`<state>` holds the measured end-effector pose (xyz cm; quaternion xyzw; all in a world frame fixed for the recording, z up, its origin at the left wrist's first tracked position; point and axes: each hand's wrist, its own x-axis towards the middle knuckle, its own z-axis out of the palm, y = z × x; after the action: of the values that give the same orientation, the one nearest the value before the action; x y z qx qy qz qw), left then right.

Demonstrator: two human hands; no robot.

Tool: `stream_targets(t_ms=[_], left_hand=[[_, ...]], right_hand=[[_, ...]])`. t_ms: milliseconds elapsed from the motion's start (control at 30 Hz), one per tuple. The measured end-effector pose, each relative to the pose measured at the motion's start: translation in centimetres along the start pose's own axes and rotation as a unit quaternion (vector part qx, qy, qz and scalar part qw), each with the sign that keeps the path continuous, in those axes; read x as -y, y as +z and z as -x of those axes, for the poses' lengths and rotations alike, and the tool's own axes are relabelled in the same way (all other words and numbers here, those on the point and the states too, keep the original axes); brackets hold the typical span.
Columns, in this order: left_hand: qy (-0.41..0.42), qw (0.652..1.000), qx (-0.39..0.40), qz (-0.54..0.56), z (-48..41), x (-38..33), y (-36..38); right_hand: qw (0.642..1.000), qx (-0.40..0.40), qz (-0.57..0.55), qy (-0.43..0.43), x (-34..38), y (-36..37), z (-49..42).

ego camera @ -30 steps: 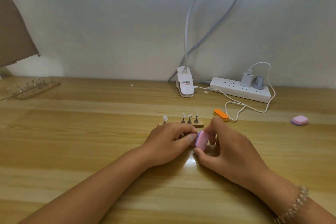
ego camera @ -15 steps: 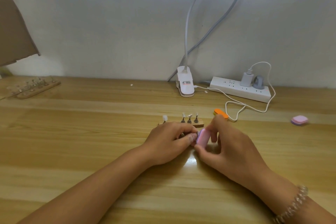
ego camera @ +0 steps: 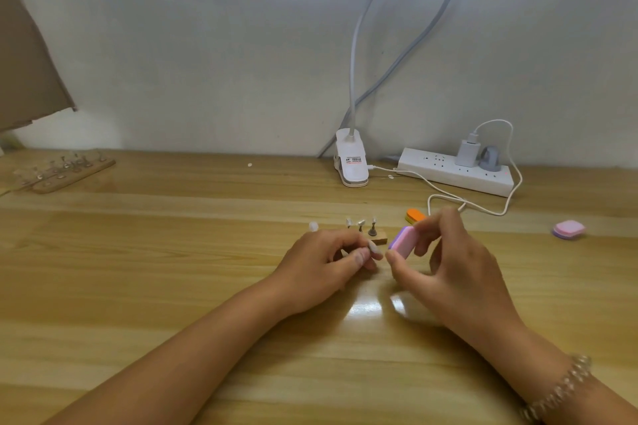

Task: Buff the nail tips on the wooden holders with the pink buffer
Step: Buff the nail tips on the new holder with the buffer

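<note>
A small wooden holder [ego camera: 483, 237] stands on the table's middle with several nail tips [ego camera: 360, 222] on pegs; my left hand [ego camera: 328, 262] covers most of it. That hand pinches one nail tip [ego camera: 374, 248] on its stand between thumb and fingers. My right hand [ego camera: 445, 266] grips the pink buffer [ego camera: 404, 241] between thumb and fingertips, tilted, a short gap right of the pinched tip. A second wooden holder [ego camera: 69, 172] with several tips lies at the far left.
An orange buffer [ego camera: 414, 215] lies just behind my right hand. Another pink pad [ego camera: 569, 229] sits at the right. A white lamp clamp [ego camera: 351, 166], a power strip [ego camera: 455, 172] and a looping white cable [ego camera: 483, 209] occupy the back of the table.
My right hand has pulled the pink buffer up and to the right, away from the nail tip it was touching. My left hand has kept its hold.
</note>
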<state>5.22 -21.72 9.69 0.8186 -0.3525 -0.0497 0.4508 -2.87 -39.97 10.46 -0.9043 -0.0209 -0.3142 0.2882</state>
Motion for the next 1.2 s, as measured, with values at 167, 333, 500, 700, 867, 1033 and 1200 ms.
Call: stream_targets(t_ms=[167,333,500,700,867,1033,1200], left_hand=[[0.005,1.0,-0.008,0.024,0.0,0.4,0.1],[0.006,1.0,0.0,0.017,-0.1,0.4,-0.1],[0.001,0.999,0.001,0.033,-0.1,0.2,-0.1],[-0.001,1.0,0.004,0.03,-0.1,0.2,0.0],[0.007,1.0,0.003,0.025,-0.1,0.3,0.0],[0.007,0.999,-0.007,0.05,0.0,0.1,0.0],[0.016,0.999,-0.006,0.046,0.0,0.2,0.0]], right_hand=[[0.994,0.064,0.043,-0.08,0.3,0.3,0.4],[0.995,0.062,0.039,-0.063,0.2,0.2,0.3],[0.998,0.054,0.018,-0.037,0.1,0.2,0.1],[0.994,0.098,0.015,-0.041,0.3,0.3,0.3],[0.996,0.082,-0.006,-0.033,0.1,0.2,0.2],[0.999,0.045,-0.024,-0.003,-0.3,0.1,0.0],[0.997,0.047,-0.016,-0.053,0.0,0.3,0.3]])
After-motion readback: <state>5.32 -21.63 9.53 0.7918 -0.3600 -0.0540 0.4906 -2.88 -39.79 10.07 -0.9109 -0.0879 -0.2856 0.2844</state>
